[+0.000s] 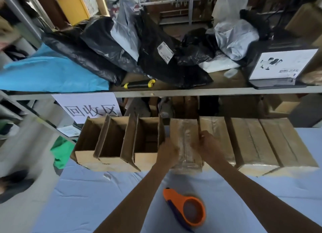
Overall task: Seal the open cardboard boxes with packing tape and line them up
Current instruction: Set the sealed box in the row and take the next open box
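Orange tape dispenser (187,208) nearest me, flat on pale blue cloth (78,198). My left hand (167,153) and right hand (208,145) grip sides of glossy taped box (185,142). Left: open corrugated boxes (111,142). Right: sealed boxes (271,145). Beyond: metal shelf (191,92), black bags (104,46).

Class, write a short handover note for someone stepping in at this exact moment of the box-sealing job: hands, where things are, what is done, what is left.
Left hand and right hand both grip the sides of the taped box in the middle of the row.
Tape dispenser lies untouched on the blue table, near the person.
Done: three sealed boxes lined up to the right, plus the held one.
Left: three open boxes on the left need taping; then slot the held box into line.
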Motion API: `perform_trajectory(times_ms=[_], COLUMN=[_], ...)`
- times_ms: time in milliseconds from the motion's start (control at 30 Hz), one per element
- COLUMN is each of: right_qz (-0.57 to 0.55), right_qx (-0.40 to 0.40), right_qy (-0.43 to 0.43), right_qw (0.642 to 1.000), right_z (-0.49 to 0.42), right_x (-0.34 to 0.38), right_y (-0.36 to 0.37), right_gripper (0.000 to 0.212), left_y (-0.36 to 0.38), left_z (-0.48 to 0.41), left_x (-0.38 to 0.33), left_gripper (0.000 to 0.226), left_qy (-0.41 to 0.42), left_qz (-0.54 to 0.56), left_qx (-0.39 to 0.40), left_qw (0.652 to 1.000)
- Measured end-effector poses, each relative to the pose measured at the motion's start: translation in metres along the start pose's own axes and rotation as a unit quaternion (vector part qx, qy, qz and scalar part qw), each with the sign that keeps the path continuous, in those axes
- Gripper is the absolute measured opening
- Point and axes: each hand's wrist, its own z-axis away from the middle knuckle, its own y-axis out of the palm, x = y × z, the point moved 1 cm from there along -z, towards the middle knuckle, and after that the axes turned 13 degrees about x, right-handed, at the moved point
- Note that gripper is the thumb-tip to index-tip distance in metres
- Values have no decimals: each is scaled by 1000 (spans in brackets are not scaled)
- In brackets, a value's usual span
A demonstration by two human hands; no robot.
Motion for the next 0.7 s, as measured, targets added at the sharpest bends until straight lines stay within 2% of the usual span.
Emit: perform_trajectory(times_ms=[100,200,300,433,533,567,633,667,700], right_qz=[72,128,183,236,268,296,310,294,283], right_qx=[2,28,33,16,13,17,13,8,1], right_qy=[-1,-6,-14,-48,-47,-42,-31,-25,-29], right_qw=[997,991,982,971,962,954,950,955,959], right_z=[-10,-13,-13,-16,-17,-17,-16,-15,-13], right_x=[-5,-14,-23,-28,-28,-28,-28,-27,-25], right_y=[9,16,22,23,23,24,24,23,22], right_gripper=[20,32,41,55,53,52,50,51,50], left_y=[8,15,19,16,14,11,-2,-10,-19], left_z=[-13,-22,-25,-25,-25,-25,-24,-22,-20], left_x=[4,8,10,13,9,6,3,3,5], left_gripper=[29,32,34,35,34,33,27,30,41], left_qy=[-38,-41,-20,18,64,83,134,142,110], left_qz=[-7,-5,-7,9,-68,-126,-248,-275,-277], left_qx=[16,36,60,41,34,19,-66,-117,-158], left_qw=[999,998,998,999,995,988,957,944,941])
